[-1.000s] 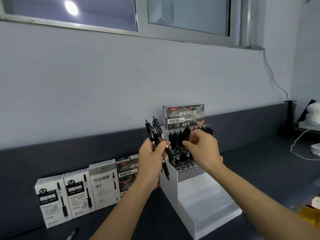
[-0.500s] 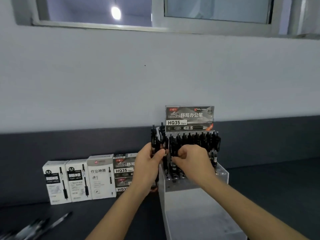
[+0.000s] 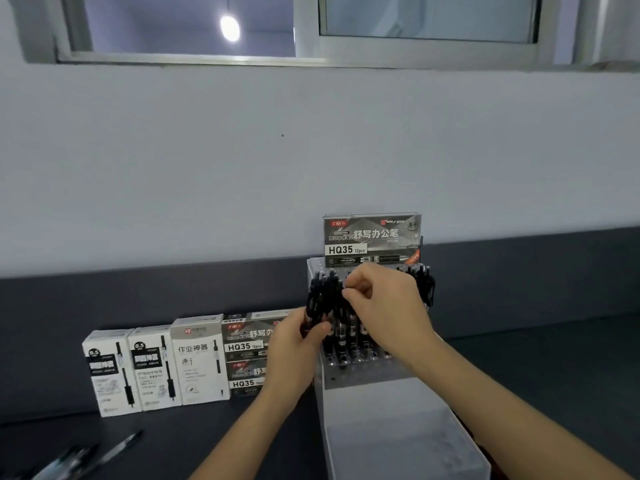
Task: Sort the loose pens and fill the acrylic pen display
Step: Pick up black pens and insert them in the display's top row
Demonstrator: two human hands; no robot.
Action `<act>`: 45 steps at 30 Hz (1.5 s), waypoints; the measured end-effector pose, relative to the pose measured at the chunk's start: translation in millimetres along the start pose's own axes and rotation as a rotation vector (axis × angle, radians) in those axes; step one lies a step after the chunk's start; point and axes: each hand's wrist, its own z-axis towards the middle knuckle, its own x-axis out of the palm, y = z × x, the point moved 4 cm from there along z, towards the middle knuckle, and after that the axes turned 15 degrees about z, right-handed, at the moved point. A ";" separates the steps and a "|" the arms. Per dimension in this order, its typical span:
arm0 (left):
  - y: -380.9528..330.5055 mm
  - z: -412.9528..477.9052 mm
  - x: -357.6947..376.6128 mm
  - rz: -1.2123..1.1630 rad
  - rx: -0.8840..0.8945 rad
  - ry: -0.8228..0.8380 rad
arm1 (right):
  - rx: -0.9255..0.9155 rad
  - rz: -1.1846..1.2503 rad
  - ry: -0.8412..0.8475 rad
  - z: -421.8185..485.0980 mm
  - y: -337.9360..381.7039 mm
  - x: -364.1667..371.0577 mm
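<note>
A stepped acrylic pen display (image 3: pixel 391 431) stands on the dark table, its top tier packed with upright black pens (image 3: pixel 424 284). My left hand (image 3: pixel 294 344) grips a small bunch of black pens (image 3: pixel 317 299) at the display's left edge. My right hand (image 3: pixel 384 306) is above the top tier, its thumb and forefinger pinching the top of one black pen there. The lower tiers of the display hold no pens.
An HQ35 pen box (image 3: pixel 372 239) stands behind the display. A row of pen boxes (image 3: pixel 156 367) lines the wall at the left, with two stacked HQ35 boxes (image 3: pixel 247 355) beside them. Loose pens (image 3: pixel 86 457) lie at the table's bottom left.
The view has swung left and down. My right hand has risen toward the tops of the pens. The left hand has dropped slightly with its bunch beside the display.
</note>
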 end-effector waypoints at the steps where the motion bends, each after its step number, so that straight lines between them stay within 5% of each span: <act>1: 3.4 -2.4 1.6 0.035 0.005 0.006 | -0.003 0.005 -0.002 1.4 0.9 0.3; 25: 12.3 0.2 -27.4 -0.192 -0.088 0.038 | 0.021 -0.133 0.150 27.4 19.4 27.7; 37: -44.1 -3.3 -29.1 -0.319 0.064 0.179 | 0.102 0.323 0.134 22.6 27.4 4.0; 45: -40.2 8.7 -23.2 -0.146 0.026 0.042 | 0.130 0.388 -0.131 28.4 18.8 -45.3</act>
